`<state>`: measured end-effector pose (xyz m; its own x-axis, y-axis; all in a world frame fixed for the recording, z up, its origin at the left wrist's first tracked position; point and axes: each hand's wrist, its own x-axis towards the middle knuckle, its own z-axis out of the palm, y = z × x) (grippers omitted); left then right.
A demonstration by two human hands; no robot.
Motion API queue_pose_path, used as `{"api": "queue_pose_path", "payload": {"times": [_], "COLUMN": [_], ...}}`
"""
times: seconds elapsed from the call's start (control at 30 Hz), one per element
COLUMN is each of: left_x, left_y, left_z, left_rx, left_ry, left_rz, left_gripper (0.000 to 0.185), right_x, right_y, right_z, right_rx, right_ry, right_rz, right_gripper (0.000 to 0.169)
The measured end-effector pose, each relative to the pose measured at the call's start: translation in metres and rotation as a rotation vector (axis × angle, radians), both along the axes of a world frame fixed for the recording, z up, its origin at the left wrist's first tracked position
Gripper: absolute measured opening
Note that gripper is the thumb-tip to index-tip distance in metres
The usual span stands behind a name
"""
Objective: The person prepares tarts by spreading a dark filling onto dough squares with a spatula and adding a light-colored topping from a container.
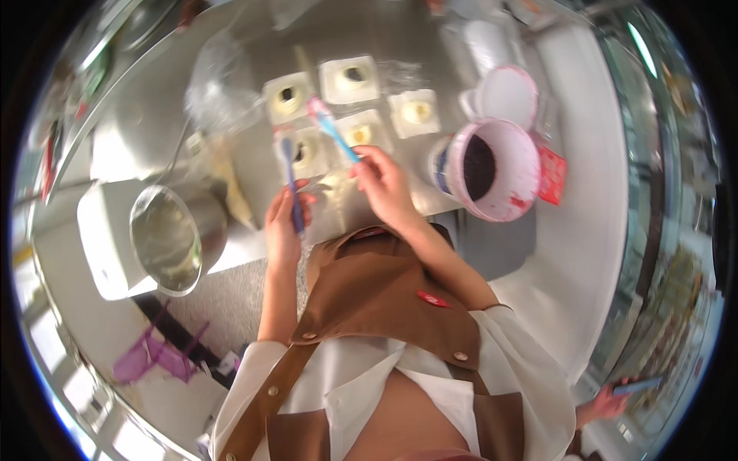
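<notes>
My right hand (381, 181) grips the handle of a light-blue spatula (340, 137), its head smeared pink and raised over the worktop. In my left hand (283, 210) is a purple-blue spatula (288, 158), pointing away from me. Beyond both hands lie several pale round pieces on square wrappers. The far-left piece (297, 93) and the back-middle piece (358, 74) have dark centres. So does the piece (305, 152) behind the purple-blue spatula. A right-hand piece (424, 111) and a middle piece (369, 128) have yellowish centres; my light-blue spatula partly covers the middle one.
To the right stands a white tub (522, 167) with dark filling and pink smears, its lid (507, 95) behind it. A red packet (552, 176) lies beside it. A metal pot (167, 239), a piping bag (233, 187) and clear plastic (219, 86) are left. Another person's hand (610, 400) holds a phone.
</notes>
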<state>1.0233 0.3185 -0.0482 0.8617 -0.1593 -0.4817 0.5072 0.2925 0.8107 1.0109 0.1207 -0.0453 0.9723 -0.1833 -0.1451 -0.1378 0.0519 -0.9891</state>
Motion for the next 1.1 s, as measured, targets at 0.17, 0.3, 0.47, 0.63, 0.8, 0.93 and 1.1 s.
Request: {"api": "queue_pose_path", "payload": {"times": [0.17,0.3,0.47,0.63,0.8,0.93,1.1], "left_x": [-0.002,0.000,0.003,0.004,0.005,0.001,-0.008], "left_y": [-0.011,-0.021,-0.034,-0.052,-0.082,-0.108,-0.136], "left_z": [-0.002,0.000,0.007,0.018,0.033,0.046,0.057], "left_rx": [-0.037,-0.034,-0.032,-0.032,-0.045,0.029,0.052], "left_ry": [-0.003,-0.045,-0.067,-0.044,-0.091,-0.131,-0.099], "left_rz": [-0.068,-0.143,-0.218,-0.268,-0.403,-0.548,-0.700], "left_gripper": [0.035,0.034,0.032,0.027,0.021,0.019,0.018], "right_x": [-0.008,-0.018,-0.031,-0.046,-0.067,-0.094,-0.120], "right_y": [-0.016,-0.025,-0.037,-0.049,-0.064,-0.080,-0.098], "right_z": [0.020,0.035,0.055,0.060,0.062,0.064,0.063], "right_rx": [-0.033,-0.029,-0.043,-0.036,-0.162,-0.282,-0.365], "right_ry": [-0.026,-0.071,-0.119,-0.181,-0.217,-0.139,-0.105], "right_rz": [-0.015,-0.079,-0.141,-0.240,-0.368,-0.429,-0.569], "right_gripper": [0.025,0.027,0.028,0.029,0.033,0.035,0.035]}}
